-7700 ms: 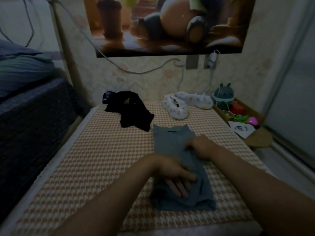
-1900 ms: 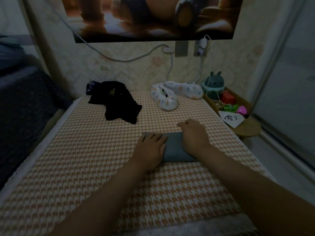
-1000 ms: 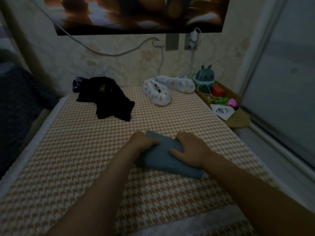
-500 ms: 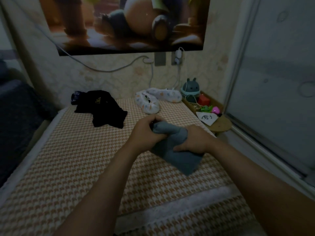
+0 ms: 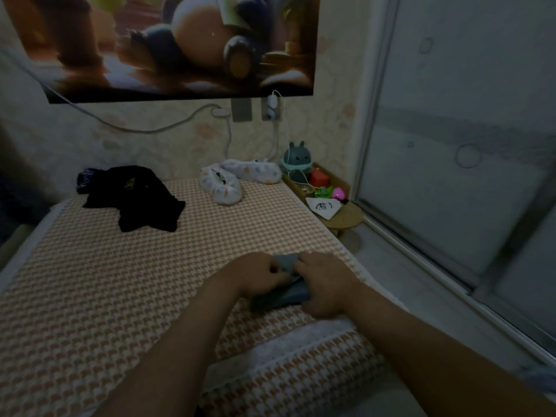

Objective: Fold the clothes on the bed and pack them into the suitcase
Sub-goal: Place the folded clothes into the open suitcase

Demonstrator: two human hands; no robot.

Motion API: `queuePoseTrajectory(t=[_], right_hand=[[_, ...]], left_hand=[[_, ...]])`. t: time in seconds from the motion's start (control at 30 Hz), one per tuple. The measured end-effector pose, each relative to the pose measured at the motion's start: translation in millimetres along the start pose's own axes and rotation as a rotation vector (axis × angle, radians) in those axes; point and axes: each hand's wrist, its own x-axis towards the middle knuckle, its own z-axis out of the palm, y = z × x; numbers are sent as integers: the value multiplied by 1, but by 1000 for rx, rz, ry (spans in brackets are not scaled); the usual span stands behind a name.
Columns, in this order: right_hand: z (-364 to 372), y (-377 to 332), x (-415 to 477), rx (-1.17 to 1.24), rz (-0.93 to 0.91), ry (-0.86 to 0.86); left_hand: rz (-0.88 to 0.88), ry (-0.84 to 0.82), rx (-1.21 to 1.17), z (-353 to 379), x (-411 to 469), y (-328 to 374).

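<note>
Black top [image 5: 141,197] logo unreadable. L hand [image 5: 255,275], R hand [image 5: 325,284] fingers both gripping grey bundle [image 5: 282,296]; nearer bed [image 5: 120,296] corner than before.

matt grey cloth garment [image 5: 281,291], woven bedcover [image 5: 120,281]

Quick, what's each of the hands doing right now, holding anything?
Left hand: closed, gripping the folded grey shirt.
Right hand: closed, gripping the same shirt.

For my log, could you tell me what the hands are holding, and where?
The folded grey shirt: the left hand grips its left end, the right hand its right end.
</note>
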Motion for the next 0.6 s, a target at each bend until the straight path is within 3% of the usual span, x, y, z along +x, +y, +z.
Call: queuePoseTrajectory(t=[0.1,0.17,0.23,0.3,0.37,0.6], right_hand=[[-16,6,-1,227,96,-23],[-16,11,1,350,173,29],[-10,10,0,342,194,-37],[-3,5,-5,307,200,-275],[2,2,-9,269,190,-391],[16,-11,-12,92,196,-248]], left_hand=[[125,272,126,10,10,-3],[214,357,139,22,15,-9],[204,249,202,38,15,-15],[140,101,227,52,10,-20],[142,59,231,58,4,-25],[211,40,354,53,-3,-32]])
